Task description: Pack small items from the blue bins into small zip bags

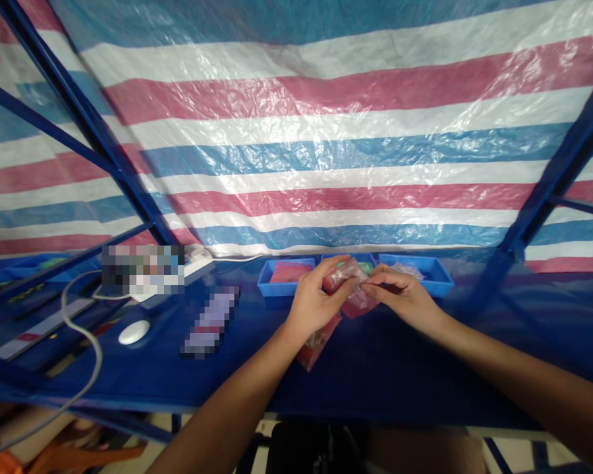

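Observation:
Between my two hands, above the blue table, is a small clear plastic bag [358,304] with a reddish tint and something red inside. My left hand [319,293] wraps round the bag's left side, thumb across its front. My right hand [400,289] pinches the bag's right edge between thumb and fingers. Below my left hand a second reddish plastic bag [319,345] lies on the table, partly covered by the hand. Just behind are a blue tray with red-pink pieces [264,288], a tray with green contents [348,257] mostly hidden by my hands, and a tray with clear bags [439,286].
On the left of the blue table [257,368] lie a white mouse [134,332], a pixelated phone-like object [210,322] and a grey cable [96,355]. A white power strip [197,261] sits farther back. Blue metal posts [128,191] and a striped plastic sheet [326,131] enclose the table.

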`<state>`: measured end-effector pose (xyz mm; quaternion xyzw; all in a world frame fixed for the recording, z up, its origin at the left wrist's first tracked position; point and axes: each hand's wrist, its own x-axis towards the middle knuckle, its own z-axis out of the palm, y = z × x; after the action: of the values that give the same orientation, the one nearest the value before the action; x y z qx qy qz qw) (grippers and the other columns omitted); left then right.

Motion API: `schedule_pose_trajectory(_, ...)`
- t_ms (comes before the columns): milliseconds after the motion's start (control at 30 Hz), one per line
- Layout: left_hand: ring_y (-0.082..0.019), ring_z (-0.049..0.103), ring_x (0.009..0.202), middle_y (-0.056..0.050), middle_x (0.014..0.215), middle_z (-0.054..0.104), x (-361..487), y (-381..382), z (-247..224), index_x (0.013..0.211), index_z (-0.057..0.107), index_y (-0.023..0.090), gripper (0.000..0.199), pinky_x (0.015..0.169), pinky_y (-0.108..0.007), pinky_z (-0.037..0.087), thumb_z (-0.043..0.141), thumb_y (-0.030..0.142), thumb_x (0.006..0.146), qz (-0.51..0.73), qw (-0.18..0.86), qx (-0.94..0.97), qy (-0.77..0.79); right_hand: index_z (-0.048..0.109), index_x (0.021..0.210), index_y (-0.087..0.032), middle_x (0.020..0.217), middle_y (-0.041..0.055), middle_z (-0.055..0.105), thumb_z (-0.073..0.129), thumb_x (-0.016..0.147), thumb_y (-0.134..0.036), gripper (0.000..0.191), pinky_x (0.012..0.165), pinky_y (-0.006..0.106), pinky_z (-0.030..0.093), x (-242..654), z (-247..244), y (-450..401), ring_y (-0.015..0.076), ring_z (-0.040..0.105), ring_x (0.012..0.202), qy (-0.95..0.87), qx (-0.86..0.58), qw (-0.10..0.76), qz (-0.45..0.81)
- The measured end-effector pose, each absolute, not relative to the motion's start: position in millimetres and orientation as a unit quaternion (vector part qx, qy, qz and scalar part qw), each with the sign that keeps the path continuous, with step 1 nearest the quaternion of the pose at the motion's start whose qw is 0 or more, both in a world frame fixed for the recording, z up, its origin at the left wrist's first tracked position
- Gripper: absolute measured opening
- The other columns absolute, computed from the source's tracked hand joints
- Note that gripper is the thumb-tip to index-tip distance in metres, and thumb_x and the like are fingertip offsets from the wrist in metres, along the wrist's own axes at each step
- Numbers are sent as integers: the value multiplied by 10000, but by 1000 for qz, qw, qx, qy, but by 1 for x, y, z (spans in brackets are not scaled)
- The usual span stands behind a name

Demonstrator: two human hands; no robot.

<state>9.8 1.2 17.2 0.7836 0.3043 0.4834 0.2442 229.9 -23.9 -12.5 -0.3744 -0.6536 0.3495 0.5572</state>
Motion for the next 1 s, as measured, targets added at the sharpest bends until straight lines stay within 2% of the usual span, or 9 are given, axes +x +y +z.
schedule_pose_trajectory(100,-244,777,1076,-67,1201,804,11,5,15,1455,612,249,562,1015,-382,601,795,364,936,477,279,779,296,821,862,-254,1039,46,675,863,846,-507,258,837,342,540,232,-13,-20,213,660,930,-631,-381,589,332)
schedule_pose_trajectory(167,-237,775,1056,-73,1207,800,11,7,13,1460,604,242,576,985,-371,605,799,360,931,470,287,782,292,818,881,-253,1042,48,708,856,862,-490,241,856,352,550,235,-13,-20,219,676,933,-632,-389,585,329)
schedule_pose_trajectory(300,-220,778,1004,-67,1149,814,12,8,11,1322,701,221,398,926,-339,601,771,357,954,433,290,804,287,825,948,-242,952,48,777,841,883,-495,261,831,387,590,238,-15,-21,240,723,861,-621,-402,557,377)
schedule_pose_trajectory(433,-221,780,975,-60,1081,824,13,7,11,1170,763,210,240,908,-330,589,740,344,972,398,284,825,282,835,980,-227,947,53,821,847,865,-531,325,840,420,624,237,-17,-22,267,766,844,-618,-413,542,393)
schedule_pose_trajectory(667,-212,761,947,-68,1017,798,13,10,9,1058,722,181,186,891,-325,578,729,349,978,413,320,799,298,795,1085,-247,1017,59,835,894,802,-548,424,850,410,643,237,-14,-19,270,784,891,-594,-422,571,378)
schedule_pose_trajectory(867,-214,744,960,-65,1027,784,14,9,8,1106,720,189,209,885,-323,571,691,368,1004,413,331,799,286,782,985,-236,851,37,796,857,847,-532,335,689,367,612,235,-17,-22,221,725,705,-629,-428,549,347)
schedule_pose_trajectory(1000,-200,727,871,-52,936,763,13,14,6,1041,711,178,168,829,-319,563,693,340,999,442,324,780,303,750,937,-242,862,23,788,843,871,-497,280,734,361,604,233,-17,-21,213,719,750,-641,-407,544,358)
